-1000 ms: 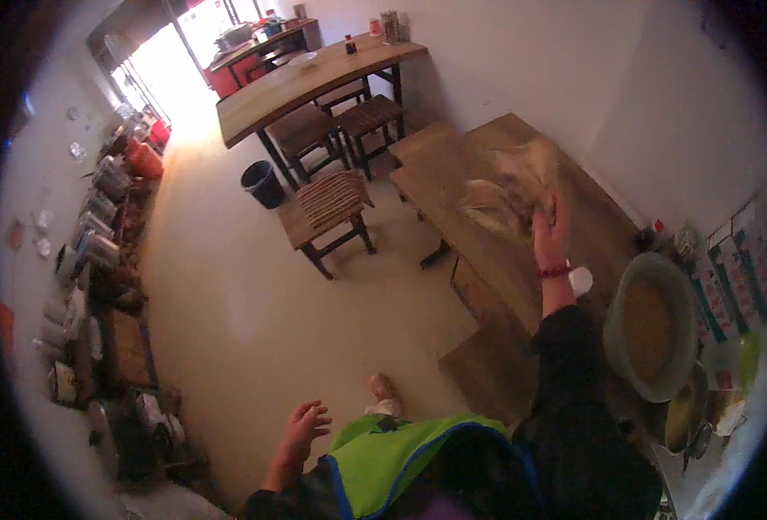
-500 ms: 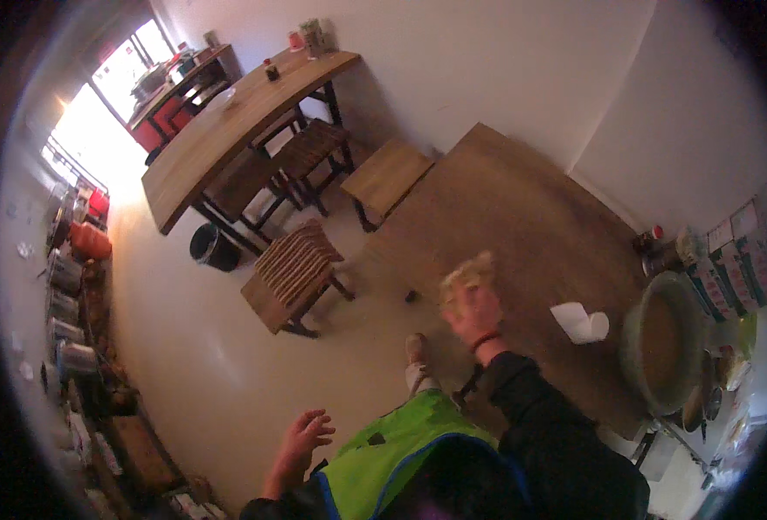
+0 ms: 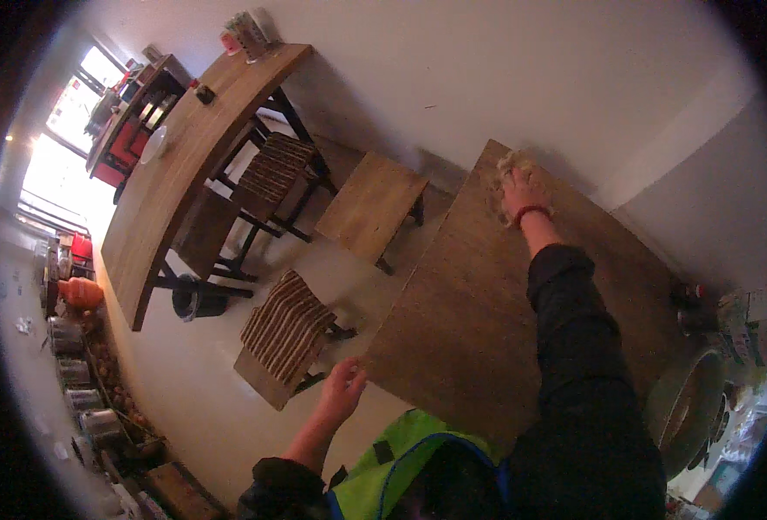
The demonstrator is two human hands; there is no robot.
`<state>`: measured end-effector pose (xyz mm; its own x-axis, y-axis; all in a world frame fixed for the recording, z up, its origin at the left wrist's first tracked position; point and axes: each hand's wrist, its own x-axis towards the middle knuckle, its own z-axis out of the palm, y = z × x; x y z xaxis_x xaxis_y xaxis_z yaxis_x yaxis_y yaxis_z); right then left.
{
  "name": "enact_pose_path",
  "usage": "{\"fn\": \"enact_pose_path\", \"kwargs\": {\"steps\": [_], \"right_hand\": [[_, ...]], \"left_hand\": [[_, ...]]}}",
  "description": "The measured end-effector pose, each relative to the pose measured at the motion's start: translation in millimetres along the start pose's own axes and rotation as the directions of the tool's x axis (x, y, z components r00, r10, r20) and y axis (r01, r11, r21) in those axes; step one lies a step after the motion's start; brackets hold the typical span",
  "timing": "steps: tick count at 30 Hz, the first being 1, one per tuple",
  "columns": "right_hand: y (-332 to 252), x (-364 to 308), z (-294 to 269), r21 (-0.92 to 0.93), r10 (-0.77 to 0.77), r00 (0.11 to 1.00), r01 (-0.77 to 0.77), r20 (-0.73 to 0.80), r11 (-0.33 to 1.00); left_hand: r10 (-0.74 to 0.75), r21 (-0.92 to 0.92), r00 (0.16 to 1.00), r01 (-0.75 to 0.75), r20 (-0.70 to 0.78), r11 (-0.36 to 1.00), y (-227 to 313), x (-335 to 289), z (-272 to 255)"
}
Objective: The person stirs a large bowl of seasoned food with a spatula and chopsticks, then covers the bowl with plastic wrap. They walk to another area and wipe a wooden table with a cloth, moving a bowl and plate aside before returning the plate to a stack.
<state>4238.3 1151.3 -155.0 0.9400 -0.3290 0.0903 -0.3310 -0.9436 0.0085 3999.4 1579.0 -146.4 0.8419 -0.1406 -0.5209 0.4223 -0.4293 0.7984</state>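
My right hand (image 3: 524, 195) reaches far across the brown wooden table (image 3: 470, 321), near its far corner. It presses a crumpled pale cloth (image 3: 498, 192) onto the tabletop, with some of the cloth bunched past the fingers. A red band circles that wrist. My left hand (image 3: 344, 386) hangs by the table's near left corner, its fingers loosely bent and nothing visible in them. Whether it touches the corner I cannot tell. My right sleeve hides part of the table.
At the right end stand a large basin (image 3: 682, 412) and a dark jar (image 3: 691, 299). Left of the table are a low wooden stool (image 3: 373, 208) and a stool with a striped cover (image 3: 290, 325). Farther off stands a long table (image 3: 184, 147), with a black bucket (image 3: 199, 302) below.
My right hand has carried the cloth from the near left side of the tabletop to the far corner. My left hand has moved up and right to the table's corner. The white roll is out of sight.
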Motion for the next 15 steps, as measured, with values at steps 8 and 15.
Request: {"fn": "enact_pose_path", "kwargs": {"steps": [8,15], "right_hand": [[-81.6,-98.1,8.7,0.219,-0.009,0.97,0.064,-0.243,0.974],[-43.2,-313.3,-57.3,0.531,-0.174,0.972,0.232,-0.158,0.815]], "left_hand": [[0.427,0.339,0.904,-0.389,-0.04,0.856,26.9,129.1,9.0],[0.655,0.561,0.745,-0.599,0.128,0.572,85.3,194.8,78.7]]}}
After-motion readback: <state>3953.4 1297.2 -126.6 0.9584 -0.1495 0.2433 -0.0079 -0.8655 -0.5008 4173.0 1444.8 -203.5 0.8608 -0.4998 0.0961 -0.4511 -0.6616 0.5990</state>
